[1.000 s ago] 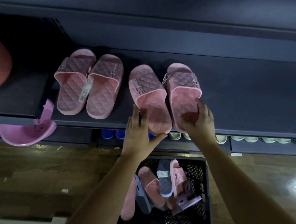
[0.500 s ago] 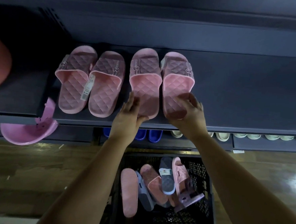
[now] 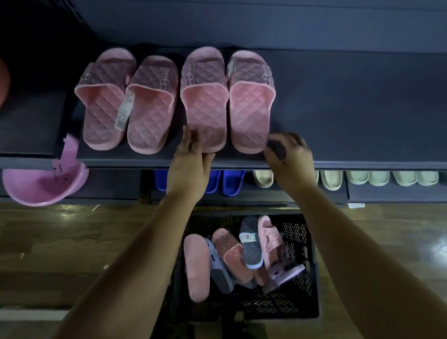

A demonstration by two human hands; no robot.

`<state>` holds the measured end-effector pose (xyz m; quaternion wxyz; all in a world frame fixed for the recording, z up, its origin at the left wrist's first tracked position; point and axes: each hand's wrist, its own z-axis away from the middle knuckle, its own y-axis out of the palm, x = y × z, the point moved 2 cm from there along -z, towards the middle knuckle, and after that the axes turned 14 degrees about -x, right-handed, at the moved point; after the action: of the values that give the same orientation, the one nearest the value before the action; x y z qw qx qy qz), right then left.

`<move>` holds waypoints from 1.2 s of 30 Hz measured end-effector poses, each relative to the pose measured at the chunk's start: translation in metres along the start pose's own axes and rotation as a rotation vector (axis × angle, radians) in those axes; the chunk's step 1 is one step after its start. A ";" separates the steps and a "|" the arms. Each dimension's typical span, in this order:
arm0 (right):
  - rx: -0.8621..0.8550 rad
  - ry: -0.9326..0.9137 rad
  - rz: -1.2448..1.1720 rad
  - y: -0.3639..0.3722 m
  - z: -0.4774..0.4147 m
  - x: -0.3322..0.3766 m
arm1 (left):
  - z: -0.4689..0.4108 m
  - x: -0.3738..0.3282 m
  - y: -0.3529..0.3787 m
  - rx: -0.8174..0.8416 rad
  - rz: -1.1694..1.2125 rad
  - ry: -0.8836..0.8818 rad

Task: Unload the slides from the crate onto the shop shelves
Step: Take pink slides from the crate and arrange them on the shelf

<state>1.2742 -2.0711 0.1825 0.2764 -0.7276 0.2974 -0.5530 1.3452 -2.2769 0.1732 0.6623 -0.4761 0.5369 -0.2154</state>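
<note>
While both hands touch the heels of one pink pair, left hand (image 3: 191, 159) is spread, right hand (image 3: 288, 155) curled (holding nothing), crate (image 3: 300, 301) below them

A shoe shop aisle — dark metal display shelving (image 3: 352, 120) with a perforated upright carries pink quilted slides (image 3: 153, 103) set out in pairs, one with a paper price tag (image 3: 123, 112) still attached. The lower shelf (image 3: 268, 196) shows rows of blue slides (image 3: 232, 183) and pale cream ones (image 3: 357, 176). A black plastic stock crate (image 3: 295, 304) sits on the glossy wood-look floor (image 3: 39, 249).
</note>
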 end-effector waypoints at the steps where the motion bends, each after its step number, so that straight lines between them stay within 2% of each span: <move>1: -0.030 0.032 -0.009 -0.006 0.007 -0.005 | 0.011 -0.002 0.000 -0.023 0.009 0.001; 4: -0.030 0.110 -0.053 -0.017 0.035 -0.024 | 0.055 -0.004 0.002 -0.122 0.031 0.024; 7: 0.070 0.176 -0.024 -0.019 0.071 -0.054 | 0.106 0.004 0.020 -0.173 0.025 0.022; 17: 0.308 0.367 0.117 -0.009 0.216 -0.133 | 0.246 0.073 0.092 0.128 -0.112 -0.167; 22: 0.325 0.369 0.148 0.015 0.262 -0.155 | 0.269 0.108 0.114 0.178 -0.129 -0.156; 26: 0.371 0.378 0.151 0.054 0.280 -0.173 | 0.277 0.141 0.144 0.141 -0.117 -0.136; 36: 0.326 0.248 0.122 0.179 0.288 -0.266 | 0.272 0.225 0.282 0.050 -0.084 -0.166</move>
<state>1.4744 -1.9733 -0.1867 0.3848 -0.5800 0.2792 -0.6615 1.6051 -2.2199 -0.1916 0.7067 -0.4976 0.4542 -0.2160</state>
